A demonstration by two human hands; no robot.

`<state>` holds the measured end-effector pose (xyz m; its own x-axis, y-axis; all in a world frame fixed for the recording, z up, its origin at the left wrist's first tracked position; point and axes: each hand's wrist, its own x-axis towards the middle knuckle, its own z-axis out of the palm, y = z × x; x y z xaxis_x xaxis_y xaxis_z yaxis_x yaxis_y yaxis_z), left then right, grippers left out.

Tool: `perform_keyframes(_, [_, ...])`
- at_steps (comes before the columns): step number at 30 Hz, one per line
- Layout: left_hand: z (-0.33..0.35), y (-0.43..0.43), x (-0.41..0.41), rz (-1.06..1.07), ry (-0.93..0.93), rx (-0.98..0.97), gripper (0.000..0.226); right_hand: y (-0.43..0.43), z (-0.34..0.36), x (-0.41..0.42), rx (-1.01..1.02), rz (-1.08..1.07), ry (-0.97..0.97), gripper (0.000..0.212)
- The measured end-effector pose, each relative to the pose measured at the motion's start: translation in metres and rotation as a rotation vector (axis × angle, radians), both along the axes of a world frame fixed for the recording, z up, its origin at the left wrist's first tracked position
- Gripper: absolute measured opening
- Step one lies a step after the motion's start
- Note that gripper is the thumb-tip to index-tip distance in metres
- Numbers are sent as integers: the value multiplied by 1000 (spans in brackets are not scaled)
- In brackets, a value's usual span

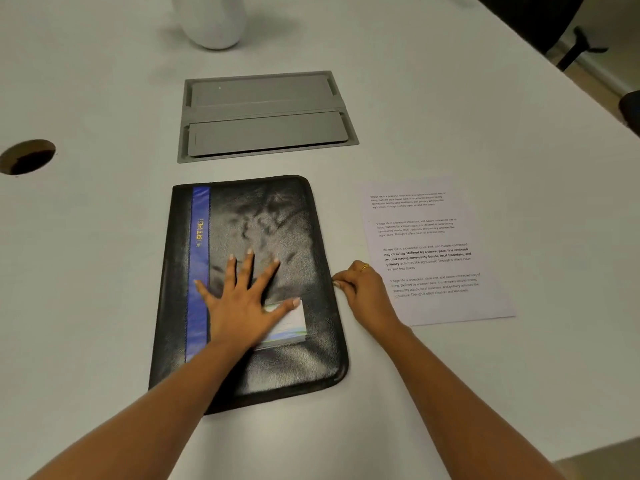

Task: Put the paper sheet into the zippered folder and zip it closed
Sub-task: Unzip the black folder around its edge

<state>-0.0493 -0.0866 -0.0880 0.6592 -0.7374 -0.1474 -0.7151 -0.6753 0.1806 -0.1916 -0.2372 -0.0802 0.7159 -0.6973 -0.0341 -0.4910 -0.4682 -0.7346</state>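
A black zippered folder (277, 230) with a blue stripe down its left side lies flat on the white table, closed. My left hand (242, 299) presses on its cover with the fingers spread, the thumb over a small card window. My right hand (363, 292) is at the folder's right edge, fingers curled and pinching what looks like the zipper pull there. The paper sheet (429, 237), printed with several text paragraphs, lies flat on the table right of the folder, partly under my right wrist.
A grey cable hatch (266, 116) is set into the table (86, 254) behind the folder. A round cable hole (27, 156) is at the far left, a white rounded object (214, 19) at the back. A dark chair (554, 19) stands beyond the right table edge.
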Motion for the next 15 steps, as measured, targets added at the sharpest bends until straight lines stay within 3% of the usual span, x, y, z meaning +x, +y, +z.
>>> perform_keyframes(11, [2, 17, -13, 22, 53, 116, 92, 18, 5, -16, -42, -13, 62, 19])
perform_keyframes(15, [5, 16, -14, 32, 91, 100, 79, 25, 7, -29, -53, -27, 68, 19])
